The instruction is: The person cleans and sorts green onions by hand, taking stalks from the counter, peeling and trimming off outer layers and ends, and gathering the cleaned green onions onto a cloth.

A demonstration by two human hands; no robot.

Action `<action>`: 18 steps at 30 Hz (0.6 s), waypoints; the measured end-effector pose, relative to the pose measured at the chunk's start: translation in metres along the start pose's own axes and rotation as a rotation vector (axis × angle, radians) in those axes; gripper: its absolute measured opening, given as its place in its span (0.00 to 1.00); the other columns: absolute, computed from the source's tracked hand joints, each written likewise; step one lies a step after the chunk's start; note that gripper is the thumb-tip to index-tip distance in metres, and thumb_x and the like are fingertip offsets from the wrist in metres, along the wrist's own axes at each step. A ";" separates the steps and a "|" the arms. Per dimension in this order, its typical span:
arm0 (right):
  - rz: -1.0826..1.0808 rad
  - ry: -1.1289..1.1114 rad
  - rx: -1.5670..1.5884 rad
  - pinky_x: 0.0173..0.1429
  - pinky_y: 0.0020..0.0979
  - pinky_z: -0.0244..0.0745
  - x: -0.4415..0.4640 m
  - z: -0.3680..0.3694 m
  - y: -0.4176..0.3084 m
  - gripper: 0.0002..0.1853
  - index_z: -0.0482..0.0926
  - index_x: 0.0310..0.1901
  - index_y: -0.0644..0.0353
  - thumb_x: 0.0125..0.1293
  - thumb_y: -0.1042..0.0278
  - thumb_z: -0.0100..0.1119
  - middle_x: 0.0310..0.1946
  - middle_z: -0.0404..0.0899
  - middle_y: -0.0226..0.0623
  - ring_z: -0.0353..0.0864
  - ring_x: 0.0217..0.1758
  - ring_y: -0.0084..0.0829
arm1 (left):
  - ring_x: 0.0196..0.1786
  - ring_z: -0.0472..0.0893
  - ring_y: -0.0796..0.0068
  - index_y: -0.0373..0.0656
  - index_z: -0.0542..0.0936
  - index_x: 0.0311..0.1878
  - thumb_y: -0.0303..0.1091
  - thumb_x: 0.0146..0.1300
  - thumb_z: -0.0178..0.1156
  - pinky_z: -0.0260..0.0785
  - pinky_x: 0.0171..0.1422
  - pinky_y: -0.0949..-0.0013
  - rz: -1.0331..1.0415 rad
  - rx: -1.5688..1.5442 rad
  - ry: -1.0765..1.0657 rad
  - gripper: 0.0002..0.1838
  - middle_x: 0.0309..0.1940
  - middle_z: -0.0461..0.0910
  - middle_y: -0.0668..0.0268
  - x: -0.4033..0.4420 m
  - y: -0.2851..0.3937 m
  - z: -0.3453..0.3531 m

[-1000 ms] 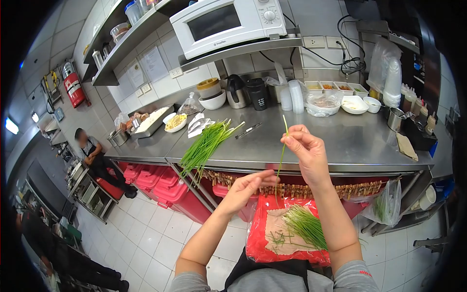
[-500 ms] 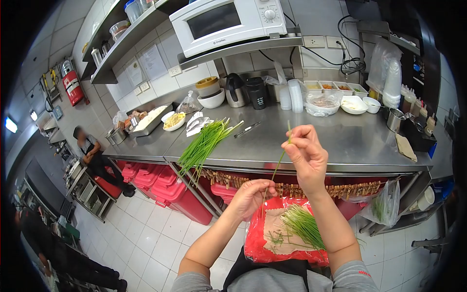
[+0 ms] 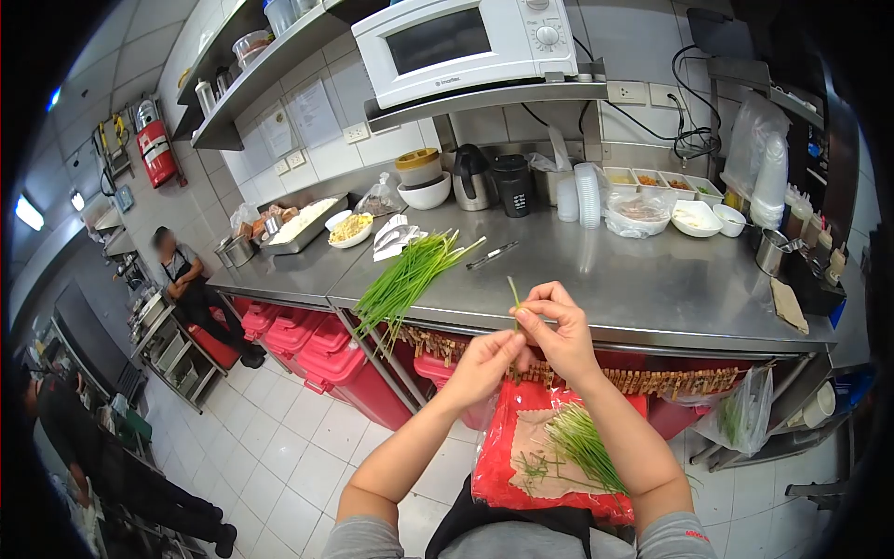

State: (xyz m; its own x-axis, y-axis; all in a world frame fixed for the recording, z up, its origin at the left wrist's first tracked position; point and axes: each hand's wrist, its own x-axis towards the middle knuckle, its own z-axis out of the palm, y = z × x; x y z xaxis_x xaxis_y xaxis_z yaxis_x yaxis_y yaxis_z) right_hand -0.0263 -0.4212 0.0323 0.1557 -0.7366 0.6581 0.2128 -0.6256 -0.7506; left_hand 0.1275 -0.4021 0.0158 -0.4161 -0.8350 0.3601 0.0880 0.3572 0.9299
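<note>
Head view: above the red bag (image 3: 496, 424), we see a green stalk (image 3: 514, 293) pinched by the fingertips of the right hand (image 3: 559, 337), its end jutting upward; the left hand (image 3: 484, 374) pinches it lower. The stalk looks slender. Both forearms converge, right hand higher.

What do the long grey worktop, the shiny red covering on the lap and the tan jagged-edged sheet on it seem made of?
Long grey worktop: metal, probably stainless steel, satin finish; it shows soft, blurred reflections.
Shiny red covering: likely plastic, glossy; it has creases and bright glints.
Tan jagged-edged sheet: perhaps paper or thin card; matte, without glints, though cloth remains possible.
</note>
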 end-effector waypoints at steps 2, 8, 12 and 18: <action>-0.065 -0.024 -0.320 0.53 0.30 0.65 0.012 -0.011 0.014 0.12 0.82 0.43 0.62 0.65 0.64 0.56 0.40 0.71 0.35 0.71 0.46 0.28 | 0.29 0.73 0.83 0.35 0.77 0.45 0.39 0.72 0.47 0.68 0.39 0.77 -0.066 0.031 0.081 0.16 0.23 0.73 0.73 0.012 -0.003 -0.021; 0.140 0.016 -1.246 0.58 0.47 0.59 0.043 -0.102 0.083 0.24 0.75 0.53 0.56 0.61 0.49 0.54 0.52 0.69 0.43 0.66 0.57 0.43 | 0.36 0.82 0.51 0.41 0.82 0.40 0.36 0.65 0.51 0.73 0.43 0.53 0.063 1.323 0.530 0.13 0.28 0.80 0.47 0.083 -0.019 -0.166; 0.211 0.036 -1.381 0.58 0.46 0.59 0.050 -0.128 0.089 0.18 0.78 0.46 0.56 0.60 0.52 0.57 0.49 0.69 0.40 0.65 0.56 0.40 | 0.70 0.56 0.46 0.41 0.53 0.70 0.67 0.48 0.61 0.48 0.69 0.41 -0.581 1.653 0.523 0.55 0.68 0.53 0.43 0.100 -0.022 -0.213; 0.230 0.022 -1.353 0.58 0.45 0.58 0.050 -0.127 0.087 0.17 0.79 0.45 0.55 0.59 0.54 0.58 0.48 0.68 0.38 0.65 0.55 0.38 | 0.74 0.43 0.46 0.46 0.32 0.73 0.81 0.27 0.61 0.38 0.71 0.37 -0.893 1.380 0.369 0.77 0.72 0.42 0.43 0.110 -0.031 -0.228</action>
State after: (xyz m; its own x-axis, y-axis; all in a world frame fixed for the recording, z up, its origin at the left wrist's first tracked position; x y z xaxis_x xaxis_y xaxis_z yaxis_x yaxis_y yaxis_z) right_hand -0.1224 -0.5452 -0.0077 0.0408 -0.8529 0.5205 -0.9158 -0.2403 -0.3218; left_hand 0.2851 -0.6006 0.0440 0.3426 -0.9392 -0.0231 -0.9270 -0.3419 0.1544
